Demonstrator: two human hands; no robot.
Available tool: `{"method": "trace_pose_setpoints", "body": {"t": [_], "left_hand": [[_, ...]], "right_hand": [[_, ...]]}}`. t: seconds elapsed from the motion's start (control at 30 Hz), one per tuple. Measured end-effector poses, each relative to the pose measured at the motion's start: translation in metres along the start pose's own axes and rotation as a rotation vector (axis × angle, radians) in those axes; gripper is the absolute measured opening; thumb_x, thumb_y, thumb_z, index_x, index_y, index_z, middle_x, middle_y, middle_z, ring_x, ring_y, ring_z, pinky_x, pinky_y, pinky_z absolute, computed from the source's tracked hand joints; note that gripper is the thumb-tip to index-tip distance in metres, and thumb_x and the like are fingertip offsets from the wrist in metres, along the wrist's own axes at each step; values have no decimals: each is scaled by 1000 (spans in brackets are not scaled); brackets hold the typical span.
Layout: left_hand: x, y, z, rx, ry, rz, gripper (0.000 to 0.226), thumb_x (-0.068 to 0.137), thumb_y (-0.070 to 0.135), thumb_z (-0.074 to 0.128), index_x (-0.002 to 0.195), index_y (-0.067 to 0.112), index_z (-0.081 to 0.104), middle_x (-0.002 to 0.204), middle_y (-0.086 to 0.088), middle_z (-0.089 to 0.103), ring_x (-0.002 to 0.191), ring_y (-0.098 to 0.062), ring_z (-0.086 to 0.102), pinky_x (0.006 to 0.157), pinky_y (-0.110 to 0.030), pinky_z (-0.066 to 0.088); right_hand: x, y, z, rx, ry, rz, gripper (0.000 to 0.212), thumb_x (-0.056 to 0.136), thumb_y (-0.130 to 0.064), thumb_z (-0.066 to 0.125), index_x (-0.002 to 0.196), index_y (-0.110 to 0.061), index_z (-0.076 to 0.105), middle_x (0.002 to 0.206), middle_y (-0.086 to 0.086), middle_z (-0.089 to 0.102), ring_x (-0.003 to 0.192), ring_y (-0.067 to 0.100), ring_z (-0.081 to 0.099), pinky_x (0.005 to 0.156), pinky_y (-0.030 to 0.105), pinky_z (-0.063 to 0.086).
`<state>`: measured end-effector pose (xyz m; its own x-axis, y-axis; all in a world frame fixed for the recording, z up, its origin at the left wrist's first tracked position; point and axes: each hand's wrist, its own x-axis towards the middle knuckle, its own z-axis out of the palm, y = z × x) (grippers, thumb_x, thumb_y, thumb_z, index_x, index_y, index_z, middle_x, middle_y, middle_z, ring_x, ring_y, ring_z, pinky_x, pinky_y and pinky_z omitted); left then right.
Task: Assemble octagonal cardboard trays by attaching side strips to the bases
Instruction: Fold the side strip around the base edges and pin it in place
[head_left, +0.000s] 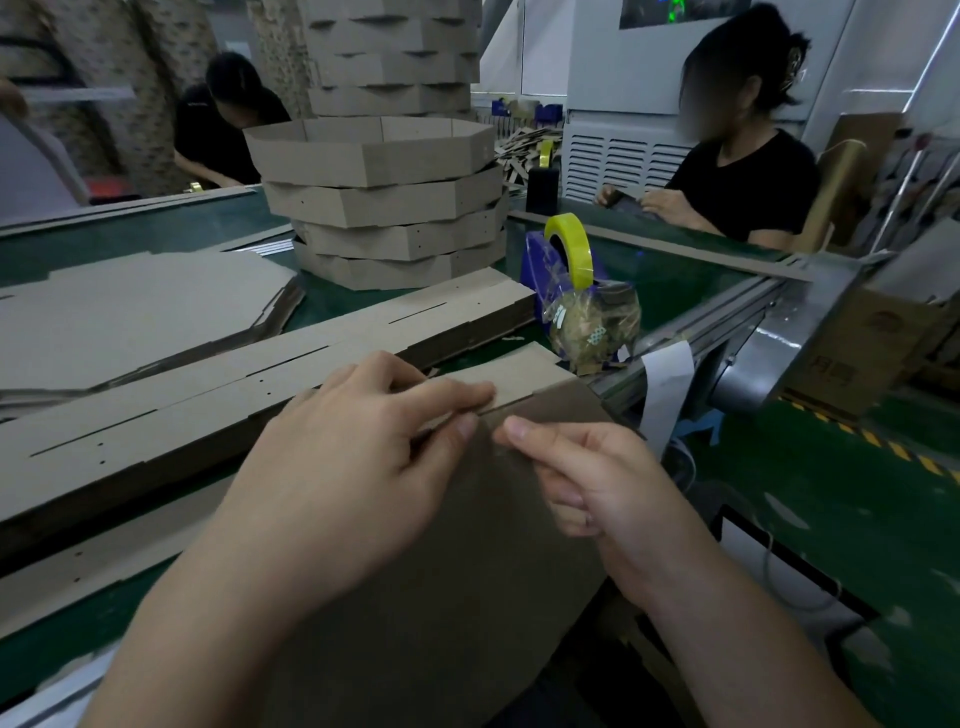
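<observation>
A brown cardboard base (467, 571) tilts toward me at the table's near edge. A lighter side strip (524, 382) lies along its far edge. My left hand (358, 452) pinches the strip against the base edge with thumb and fingers. My right hand (587, 483) grips the base edge just to the right, its thumb close to the left thumb. A stack of flat side strips (208, 395) with slots and small holes lies to the left. Flat octagonal bases (130, 312) are piled further back on the left.
A stack of finished octagonal trays (384, 208) stands at the table's middle back. A blue tape dispenser with a yellow roll (569, 260) and a plastic bag (592, 322) sit to the right. Two people work across the green table (675, 265). The floor drops off at right.
</observation>
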<state>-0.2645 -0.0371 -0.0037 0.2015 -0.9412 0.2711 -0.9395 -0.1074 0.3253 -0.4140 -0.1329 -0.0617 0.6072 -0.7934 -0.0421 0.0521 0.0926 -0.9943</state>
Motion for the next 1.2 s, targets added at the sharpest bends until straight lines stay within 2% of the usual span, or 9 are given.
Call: {"method": "trace_pose_setpoints", "body": {"t": [0.2, 0.3, 0.5, 0.63, 0.77, 0.9, 1.0, 1.1, 1.2], "left_hand": [[10, 24, 11, 173, 210, -95, 32, 83, 62, 33, 82, 33, 48, 85, 7, 54, 84, -21, 55, 64, -32, 32], [11, 20, 16, 90, 225, -67, 35, 80, 62, 40, 78, 30, 55, 82, 8, 54, 77, -21, 52, 60, -33, 42], [10, 19, 17, 143, 215, -21, 38, 80, 58, 41, 86, 27, 63, 88, 6, 60, 84, -22, 54, 64, -35, 46], [7, 18, 12, 139, 190, -9, 37, 78, 58, 43, 89, 29, 63, 93, 5, 61, 88, -23, 54, 62, -33, 41], [3, 18, 14, 340, 90, -11, 35, 79, 63, 42, 104, 40, 36, 110, 11, 46, 103, -15, 46, 67, -29, 28], [6, 14, 9, 380, 33, -27, 49, 81, 68, 42, 122, 49, 20, 122, 12, 42, 113, -15, 44, 77, -30, 36], [16, 21, 9, 385, 47, -20, 52, 82, 72, 25, 129, 51, 27, 119, 11, 48, 112, -17, 48, 76, -31, 38], [21, 28, 9, 344, 41, -36, 47, 85, 70, 25, 127, 52, 37, 116, 12, 49, 109, -17, 50, 72, -30, 39], [14, 27, 3, 247, 49, -37, 54, 76, 73, 21, 124, 57, 39, 115, 17, 49, 105, -14, 51, 75, -31, 46]], "right_hand": [[-4, 1, 5, -8, -47, -13, 22, 87, -35, 63, 70, -30, 77, 43, -8, 31, 38, 5, 24, 39, 17, 20], [-4, -3, 3, -94, -53, -30, 33, 87, -35, 63, 55, -29, 71, 42, -4, 32, 38, 7, 26, 40, 17, 22], [1, -4, -3, -240, -37, 14, 45, 94, -33, 53, 55, -22, 72, 38, -1, 39, 32, 4, 34, 42, 13, 33], [0, 17, -10, -287, 183, -106, 38, 94, -28, 59, 59, -16, 68, 42, -3, 39, 39, 7, 37, 51, 24, 32], [1, 25, -15, -79, 263, -280, 33, 94, -22, 62, 62, -13, 62, 46, -2, 40, 43, 8, 36, 44, 18, 30], [2, 36, -18, -77, 379, -375, 27, 86, -32, 59, 65, -15, 63, 47, -5, 42, 45, 9, 39, 45, 18, 32], [15, 48, -38, -42, 725, -377, 15, 93, -23, 60, 79, -27, 65, 71, -15, 59, 67, 4, 56, 62, 15, 41], [33, 66, -60, -61, 692, -204, 17, 101, -27, 49, 104, -37, 62, 119, -4, 56, 110, 10, 53, 93, 27, 43], [39, 73, -80, -121, 623, -121, 26, 103, -38, 40, 112, -42, 63, 130, -3, 52, 122, 12, 48, 104, 37, 38]]}}
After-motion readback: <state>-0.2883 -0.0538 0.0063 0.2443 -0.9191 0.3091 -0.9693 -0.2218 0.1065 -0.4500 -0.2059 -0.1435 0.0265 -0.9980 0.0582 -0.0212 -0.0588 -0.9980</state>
